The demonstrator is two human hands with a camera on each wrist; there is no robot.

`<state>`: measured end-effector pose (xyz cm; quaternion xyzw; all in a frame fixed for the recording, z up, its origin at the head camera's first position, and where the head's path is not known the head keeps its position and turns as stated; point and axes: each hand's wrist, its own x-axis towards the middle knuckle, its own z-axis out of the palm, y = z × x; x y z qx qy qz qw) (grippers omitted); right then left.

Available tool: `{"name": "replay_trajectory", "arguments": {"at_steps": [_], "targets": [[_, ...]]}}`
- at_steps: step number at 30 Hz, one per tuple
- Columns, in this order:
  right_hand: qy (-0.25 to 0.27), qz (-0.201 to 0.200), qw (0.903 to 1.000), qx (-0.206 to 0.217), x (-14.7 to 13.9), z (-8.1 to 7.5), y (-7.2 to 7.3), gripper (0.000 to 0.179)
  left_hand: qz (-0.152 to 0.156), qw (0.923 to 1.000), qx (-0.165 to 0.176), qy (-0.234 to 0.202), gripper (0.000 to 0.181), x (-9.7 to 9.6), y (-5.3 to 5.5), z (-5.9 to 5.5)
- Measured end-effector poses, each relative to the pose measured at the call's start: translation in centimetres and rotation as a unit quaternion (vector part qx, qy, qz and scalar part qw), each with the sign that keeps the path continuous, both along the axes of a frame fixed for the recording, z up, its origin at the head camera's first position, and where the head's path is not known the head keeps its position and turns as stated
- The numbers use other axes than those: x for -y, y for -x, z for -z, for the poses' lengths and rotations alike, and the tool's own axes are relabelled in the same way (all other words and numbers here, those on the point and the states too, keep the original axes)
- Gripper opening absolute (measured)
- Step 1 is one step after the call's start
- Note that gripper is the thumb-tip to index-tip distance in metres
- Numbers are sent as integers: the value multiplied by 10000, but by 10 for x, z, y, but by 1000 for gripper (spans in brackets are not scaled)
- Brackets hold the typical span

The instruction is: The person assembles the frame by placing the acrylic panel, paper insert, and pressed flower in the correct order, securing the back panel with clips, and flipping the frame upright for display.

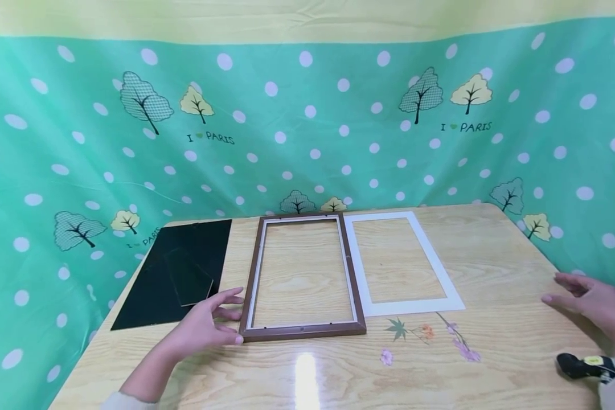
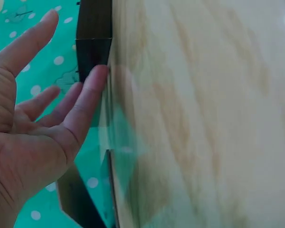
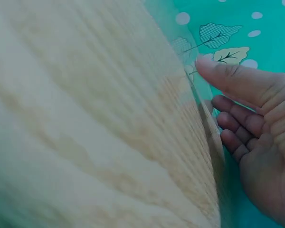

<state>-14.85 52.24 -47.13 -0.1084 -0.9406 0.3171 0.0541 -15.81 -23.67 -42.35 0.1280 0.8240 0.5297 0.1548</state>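
Observation:
A brown picture frame (image 1: 360, 296) with a pale inner edge lies flat in the middle of the wooden table. My left hand (image 1: 210, 323) is at the frame's lower left corner, thumb and fingers spread. In the left wrist view, a fingertip overlaps the frame's dark corner (image 2: 94, 50); whether it touches cannot be told. My right hand (image 1: 594, 307) is near the table's right edge, fingers loosely bent, gripping nothing visible. The right wrist view shows this hand (image 3: 256, 137) beside the table edge (image 3: 213, 156). Right of the frame lies a white rectangular mat (image 1: 405, 307).
A black backing board (image 1: 148, 285) with a fold-out stand (image 1: 187, 279) lies at the left. Pressed flowers (image 1: 463, 347) and a green leaf (image 1: 397, 328) lie in front of the mat. A black-and-yellow object (image 1: 584, 364) is by the right wrist. A green dotted curtain (image 1: 307, 154) hangs behind.

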Motion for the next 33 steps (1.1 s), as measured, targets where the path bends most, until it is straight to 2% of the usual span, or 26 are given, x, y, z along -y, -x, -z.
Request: {"name": "replay_trajectory", "arguments": {"at_steps": [5,10,14,18,27,33], "targets": [[187,131,9995,197,-3,1,-2,96,-93,9999,121,-59,91,-6,8,1],[6,123,9990,430,-5,-4,-2,103,-74,9998,192,28,86,-10,12,1],[-64,-206,9968,766,-5,-10,5,110,-180,9995,224,138,85,-9,12,2],[37,-502,9942,945,-4,-15,14,107,-269,9991,274,154,85,-7,9,2],[213,-460,9953,824,0,-14,16,102,-197,9995,183,138,85,-8,7,2],[400,-486,9967,515,7,-13,15,93,-239,9993,142,262,84,-11,8,2]]}}
